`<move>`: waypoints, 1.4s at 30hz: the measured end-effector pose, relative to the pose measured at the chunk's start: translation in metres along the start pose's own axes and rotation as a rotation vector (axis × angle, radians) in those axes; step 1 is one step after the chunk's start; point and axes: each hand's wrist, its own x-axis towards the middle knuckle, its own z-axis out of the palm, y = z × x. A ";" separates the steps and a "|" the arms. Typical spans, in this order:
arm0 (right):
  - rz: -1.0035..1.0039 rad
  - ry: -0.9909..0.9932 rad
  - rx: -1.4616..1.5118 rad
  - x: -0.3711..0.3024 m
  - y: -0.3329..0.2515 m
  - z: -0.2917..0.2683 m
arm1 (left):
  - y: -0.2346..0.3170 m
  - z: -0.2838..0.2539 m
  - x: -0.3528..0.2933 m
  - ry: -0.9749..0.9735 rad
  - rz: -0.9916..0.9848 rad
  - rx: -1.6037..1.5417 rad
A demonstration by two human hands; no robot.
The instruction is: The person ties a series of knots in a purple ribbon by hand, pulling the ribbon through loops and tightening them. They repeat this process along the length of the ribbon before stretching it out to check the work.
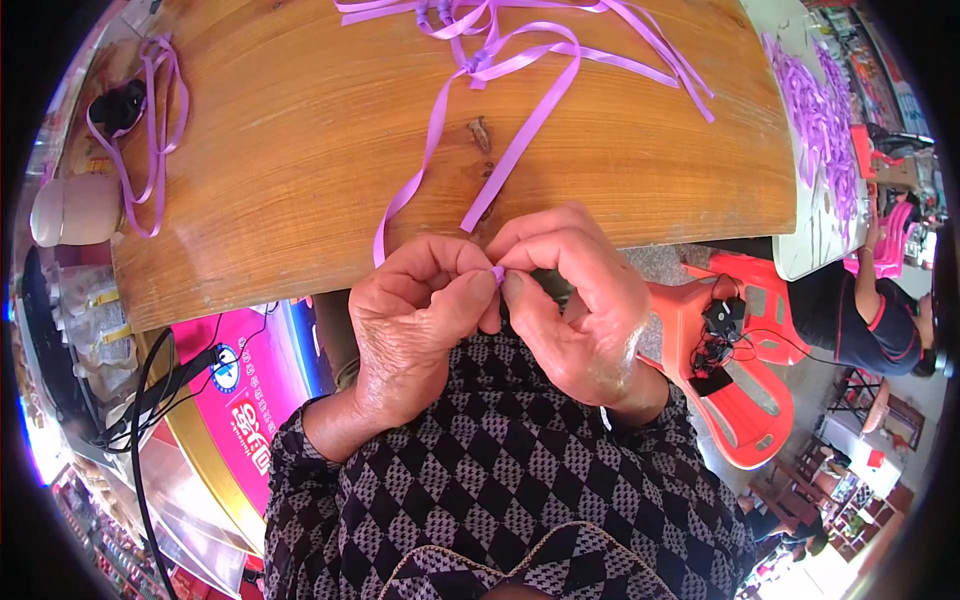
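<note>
My left hand [415, 315] and my right hand [578, 300] meet just off the near edge of the wooden table. Thumbs and forefingers of both pinch a small piece of purple ribbon [498, 273] between them. Most of that piece is hidden by the fingers, so I cannot tell its exact shape. Beyond my hands lies a looped purple ribbon [525, 150] with a knotted part, one strand running down beside my left hand. More purple ribbons [640, 30] with knots lie at the far edge of the view.
The wooden table [300, 130] has a purple ribbon loop [160, 130] near a black object at its left. A heap of purple ribbons [820, 130] covers a white table on the right. An orange-red plastic chair [745, 420] carries black cables. Another person [860, 310] sits at the right.
</note>
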 end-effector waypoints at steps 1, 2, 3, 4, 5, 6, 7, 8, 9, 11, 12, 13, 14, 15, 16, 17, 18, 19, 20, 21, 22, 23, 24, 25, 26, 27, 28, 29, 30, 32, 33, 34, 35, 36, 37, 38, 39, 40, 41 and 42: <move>0.000 0.000 0.000 0.000 0.000 0.001 | 0.000 0.000 0.001 -0.003 -0.009 -0.012; 0.031 0.015 0.014 0.000 -0.001 0.002 | 0.000 -0.001 0.001 -0.007 -0.017 -0.024; 0.061 0.030 0.026 0.000 -0.001 0.003 | 0.001 -0.002 0.002 -0.007 -0.017 -0.025; 0.061 0.030 0.025 0.000 0.001 0.003 | 0.002 -0.003 0.003 -0.009 -0.050 -0.033; -0.028 0.066 -0.030 0.000 0.004 0.003 | 0.002 -0.004 0.003 -0.012 -0.083 -0.042; -0.116 0.102 -0.084 0.000 0.007 0.004 | 0.003 -0.004 0.004 -0.011 -0.083 -0.042; -0.116 0.102 -0.084 0.001 0.008 0.003 | 0.004 -0.005 0.005 -0.013 -0.127 -0.077; -0.210 0.139 -0.161 0.001 0.009 0.002 | 0.004 -0.005 0.005 -0.014 -0.171 -0.113; -0.305 0.175 -0.238 0.001 0.009 0.002 | 0.004 -0.005 0.006 -0.013 -0.170 -0.113; -0.343 0.189 -0.283 0.000 0.008 0.002 | 0.003 -0.005 0.006 0.003 -0.149 -0.109; -0.379 0.206 -0.329 0.000 0.007 0.001 | 0.003 -0.005 0.006 0.003 -0.149 -0.109; -0.379 0.206 -0.330 0.000 0.007 0.002 | 0.002 -0.004 0.005 0.006 -0.127 -0.094; -0.379 0.208 -0.338 0.001 0.007 0.003 | 0.001 -0.004 0.005 0.010 -0.105 -0.080; -0.381 0.211 -0.345 0.001 0.008 0.004 | 0.001 -0.003 0.004 0.009 -0.105 -0.079; -0.381 0.212 -0.345 0.002 0.008 0.005 | 0.001 -0.003 0.004 0.014 -0.092 -0.060; -0.381 0.217 -0.343 0.002 0.009 0.005 | 0.001 -0.002 0.004 0.019 -0.080 -0.041; -0.382 0.220 -0.340 0.002 0.009 0.005 | 0.000 -0.002 0.003 0.020 -0.080 -0.041; -0.382 0.220 -0.340 0.002 0.009 0.005 | -0.001 -0.003 0.003 0.029 -0.065 -0.033; -0.391 0.211 -0.368 0.002 0.008 0.005 | -0.002 -0.003 0.003 0.038 -0.050 -0.025; -0.398 0.204 -0.397 0.002 0.008 0.004 | -0.002 -0.002 0.002 0.037 -0.051 -0.026; -0.397 0.204 -0.398 0.003 0.007 0.004 | -0.002 -0.001 0.002 0.037 -0.021 -0.003; -0.404 0.203 -0.421 0.003 0.007 0.004 | -0.002 0.000 0.002 0.036 0.009 0.019; -0.412 0.202 -0.444 0.003 0.006 0.004 | -0.001 0.000 0.001 0.036 0.010 0.018; -0.413 0.201 -0.444 0.003 0.006 0.004 | 0.000 0.000 0.001 0.041 0.004 0.021; -0.422 0.251 -0.458 0.001 0.005 0.004 | 0.000 0.000 0.001 0.046 -0.002 0.024; -0.430 0.299 -0.470 0.000 0.005 0.003 | 0.000 0.000 0.001 0.048 -0.002 0.024; -0.443 0.279 -0.483 -0.001 0.004 0.001 | 0.000 -0.001 0.001 0.042 0.011 0.034; -0.443 0.278 -0.482 -0.001 0.005 0.002 | 0.000 -0.001 0.001 0.037 0.025 0.044; -0.429 0.248 -0.470 -0.001 0.006 0.004 | 0.000 -0.001 0.001 0.036 0.024 0.044; -0.415 0.218 -0.458 0.000 0.006 0.005 | -0.002 -0.001 0.000 0.037 0.037 0.027; -0.393 0.219 -0.423 0.000 0.005 0.005 | -0.002 -0.001 0.000 0.037 0.037 0.028; -0.370 0.220 -0.387 0.001 0.005 0.005 | -0.001 -0.001 0.000 0.030 0.030 0.024; -0.369 0.221 -0.387 0.001 0.004 0.005 | -0.001 -0.001 0.000 0.023 0.024 0.020; -0.338 0.210 -0.355 0.002 0.003 0.004 | -0.001 -0.001 0.000 0.024 0.023 0.020; -0.306 0.200 -0.322 0.002 0.003 0.003 | -0.002 -0.001 0.000 0.025 0.032 0.021; -0.306 0.200 -0.323 0.002 0.003 0.003 | -0.002 -0.001 0.000 0.026 0.041 0.021; -0.284 0.190 -0.286 0.002 0.004 0.004 | -0.003 -0.001 0.000 0.027 0.041 0.021; -0.263 0.181 -0.249 0.002 0.004 0.004 | -0.004 -0.001 -0.001 0.019 0.071 0.034; -0.264 0.180 -0.249 0.003 0.004 0.004 | -0.004 -0.001 -0.001 0.010 0.102 0.048; -0.245 0.169 -0.228 0.002 0.004 0.004 | -0.005 -0.001 -0.002 0.010 0.101 0.048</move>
